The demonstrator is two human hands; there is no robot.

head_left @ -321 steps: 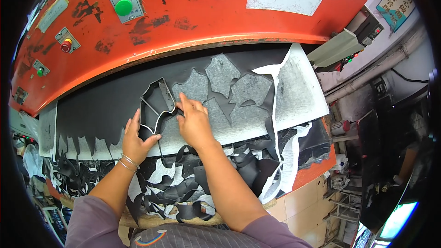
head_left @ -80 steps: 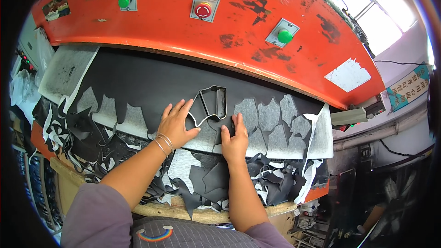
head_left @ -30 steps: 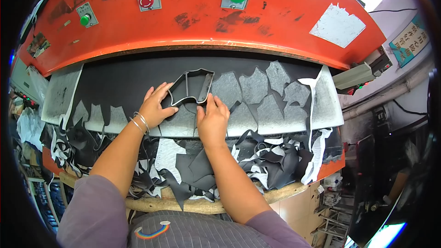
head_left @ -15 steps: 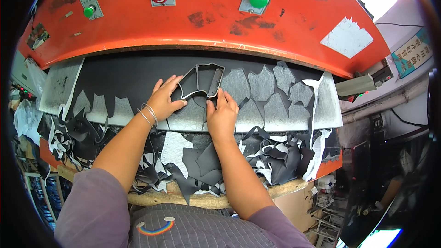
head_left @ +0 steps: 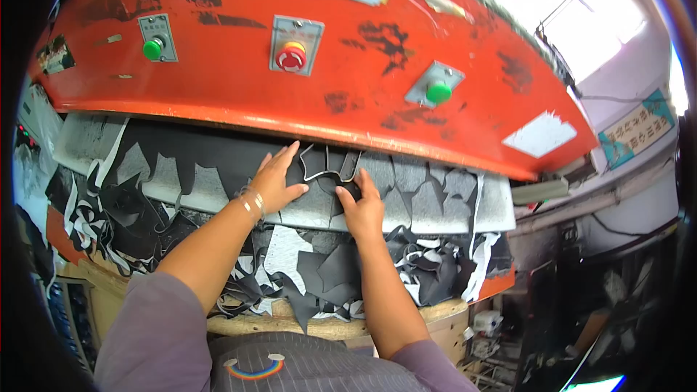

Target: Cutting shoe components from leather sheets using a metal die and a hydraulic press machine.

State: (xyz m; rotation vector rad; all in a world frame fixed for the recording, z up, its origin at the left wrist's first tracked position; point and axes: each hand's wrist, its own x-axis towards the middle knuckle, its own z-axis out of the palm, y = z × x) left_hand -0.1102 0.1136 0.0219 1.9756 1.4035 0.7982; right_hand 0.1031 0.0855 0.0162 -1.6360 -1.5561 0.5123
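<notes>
A metal cutting die (head_left: 339, 177) with a bent outline and an inner bar lies on a sheet of black material (head_left: 239, 154). Its far side is hidden under the red press head. Just left of the die is my left hand (head_left: 276, 183), fingers spread and thumb pointing toward it. My right hand (head_left: 364, 207) is at its near right corner, thumb and forefinger apart; whether the fingertip touches the metal I cannot tell. Neither hand grips anything. Cut-out gaps in the sheet show the pale grey board (head_left: 465, 216) beneath, on both sides of the die.
Over the work hangs the red press head (head_left: 218, 80), bearing two green buttons (head_left: 152, 49) (head_left: 438, 92) and a red knob (head_left: 291, 56). Black and white offcuts (head_left: 428, 265) heap along the near edge, above a wooden rail (head_left: 341, 327).
My view has tilted, so the press head covers more of the sheet and the die's far side. Both hands have loosened from the die's sides, the left one drawing slightly away.
</notes>
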